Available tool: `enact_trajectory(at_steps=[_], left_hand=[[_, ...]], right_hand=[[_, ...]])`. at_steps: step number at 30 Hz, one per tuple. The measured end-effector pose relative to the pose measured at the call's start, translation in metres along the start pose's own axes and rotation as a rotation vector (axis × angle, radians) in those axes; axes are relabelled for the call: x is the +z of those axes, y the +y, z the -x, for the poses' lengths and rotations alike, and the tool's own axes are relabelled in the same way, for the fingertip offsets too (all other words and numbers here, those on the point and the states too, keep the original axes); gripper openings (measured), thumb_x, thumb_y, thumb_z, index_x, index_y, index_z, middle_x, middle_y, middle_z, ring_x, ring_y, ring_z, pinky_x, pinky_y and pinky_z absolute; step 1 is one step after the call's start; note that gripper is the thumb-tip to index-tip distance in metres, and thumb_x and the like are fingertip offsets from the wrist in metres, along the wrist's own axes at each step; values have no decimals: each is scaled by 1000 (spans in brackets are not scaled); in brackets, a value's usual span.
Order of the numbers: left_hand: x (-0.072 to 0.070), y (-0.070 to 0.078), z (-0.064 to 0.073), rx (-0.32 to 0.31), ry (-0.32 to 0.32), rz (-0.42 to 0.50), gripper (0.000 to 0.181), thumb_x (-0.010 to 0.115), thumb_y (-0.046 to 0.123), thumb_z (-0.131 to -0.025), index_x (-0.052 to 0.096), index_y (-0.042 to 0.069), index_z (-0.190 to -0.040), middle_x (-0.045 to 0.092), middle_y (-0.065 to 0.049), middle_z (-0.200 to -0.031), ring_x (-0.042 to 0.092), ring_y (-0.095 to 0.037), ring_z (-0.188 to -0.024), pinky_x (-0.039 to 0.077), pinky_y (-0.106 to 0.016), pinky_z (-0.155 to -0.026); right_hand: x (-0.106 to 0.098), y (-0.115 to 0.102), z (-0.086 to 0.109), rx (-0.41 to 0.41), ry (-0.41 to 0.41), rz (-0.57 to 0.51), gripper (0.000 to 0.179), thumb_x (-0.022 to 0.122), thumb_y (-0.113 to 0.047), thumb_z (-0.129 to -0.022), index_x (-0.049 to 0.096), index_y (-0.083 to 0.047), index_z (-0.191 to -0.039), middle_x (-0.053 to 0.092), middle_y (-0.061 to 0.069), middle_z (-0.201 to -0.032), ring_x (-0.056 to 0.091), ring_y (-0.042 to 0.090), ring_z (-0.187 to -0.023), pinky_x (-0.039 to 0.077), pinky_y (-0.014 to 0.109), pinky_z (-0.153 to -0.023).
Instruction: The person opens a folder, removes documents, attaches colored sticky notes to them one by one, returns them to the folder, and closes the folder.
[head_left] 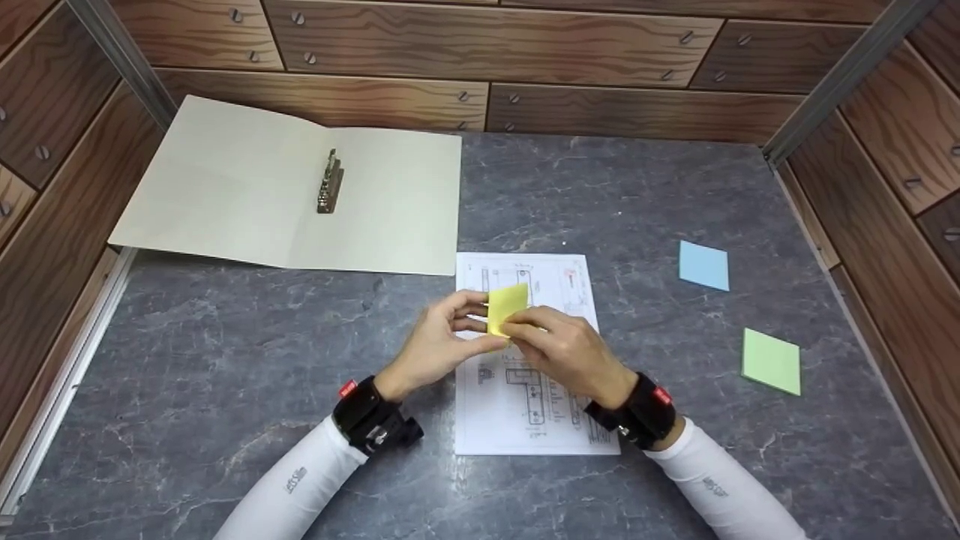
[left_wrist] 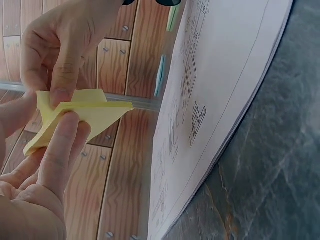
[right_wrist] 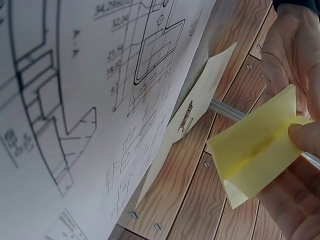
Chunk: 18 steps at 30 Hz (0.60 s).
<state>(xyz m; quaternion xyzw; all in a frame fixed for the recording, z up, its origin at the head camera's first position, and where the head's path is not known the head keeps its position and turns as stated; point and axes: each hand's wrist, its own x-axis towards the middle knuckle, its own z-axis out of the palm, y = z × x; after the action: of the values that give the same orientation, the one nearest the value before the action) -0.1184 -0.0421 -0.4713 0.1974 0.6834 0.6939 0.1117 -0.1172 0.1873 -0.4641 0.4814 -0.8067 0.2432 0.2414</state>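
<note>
A small pad of yellow sticky notes is held up over the printed drawing sheets. My left hand grips the pad by its left side, between thumb and fingers. From the right, my right hand pinches the lower edge of the pad's front sheet. The left wrist view shows the right thumb pressing on the yellow notes, with a sheet lifted away from the thicker stack. In the right wrist view the yellow sheet is bent along a crease.
An open cream folder with a metal clip lies at the back left. Blue sticky notes and green sticky notes lie to the right on the dark marbled table. Wood-patterned walls enclose the back and sides.
</note>
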Motion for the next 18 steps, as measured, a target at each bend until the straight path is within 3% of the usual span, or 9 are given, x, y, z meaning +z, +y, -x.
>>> enact_trajectory(at_steps=[6, 13, 18], left_hand=[[1, -4, -1, 30, -4, -24, 52, 80, -5, -85, 58, -9, -132, 70, -22, -121, 72, -30, -102, 60, -45, -93], [2, -5, -1, 26, 34, -55, 39, 72, -9, -90, 60, -11, -127, 72, -24, -113, 74, -32, -94, 63, -33, -81], [3, -5, 0, 25, 64, -116, 32, 70, -7, -90, 63, -11, -121, 73, -23, -107, 74, -33, -88, 64, -31, -77]], right_hand=[[-2, 2, 1, 20, 19, -28, 27, 80, 5, -83, 76, 0, -110, 74, 11, -105, 74, 24, -95, 62, 32, -87], [-9, 2, -2, 89, 59, -75, 27, 80, 7, -82, 77, -2, -108, 75, 10, -100, 74, 24, -91, 62, 31, -84], [-14, 2, -3, 140, 73, -114, 25, 79, 9, -83, 77, -2, -106, 76, 9, -97, 74, 23, -88, 62, 30, -80]])
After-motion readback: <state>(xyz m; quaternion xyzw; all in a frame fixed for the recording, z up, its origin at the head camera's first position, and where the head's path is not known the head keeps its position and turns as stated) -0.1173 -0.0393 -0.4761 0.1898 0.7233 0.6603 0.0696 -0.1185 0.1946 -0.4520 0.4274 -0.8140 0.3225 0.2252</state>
